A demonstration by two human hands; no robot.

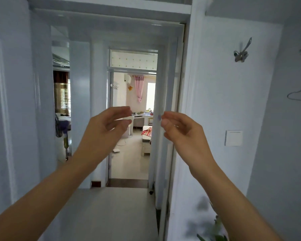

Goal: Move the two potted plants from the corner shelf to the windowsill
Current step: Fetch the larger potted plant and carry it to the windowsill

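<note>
- Both bare forearms reach forward at chest height, the hands apart with a gap between them, facing each other.
- The left hand (pixel 109 122) is loosely curled, thumb and fingers spread in a wide C, gripping nothing.
- The right hand (pixel 179 127) mirrors it, fingers bent and thumb forward, also empty.
- Beyond the hands stands a white doorway (pixel 179 84); through the gap between them a bright far room shows, with a pink curtain (pixel 139 87) above the hands.
- Only one plant (pixel 215 230) shows: green leaves low at the bottom edge, under the right forearm, blurred; its pot is out of view. It casts a shadow on the wall (pixel 224 101) beside it.
- Right of the right hand, a switch (pixel 233 138) sits on that wall; a metal hook (pixel 241 53) hangs well above it.
- A grey floor (pixel 111 214) lies below both forearms.
</note>
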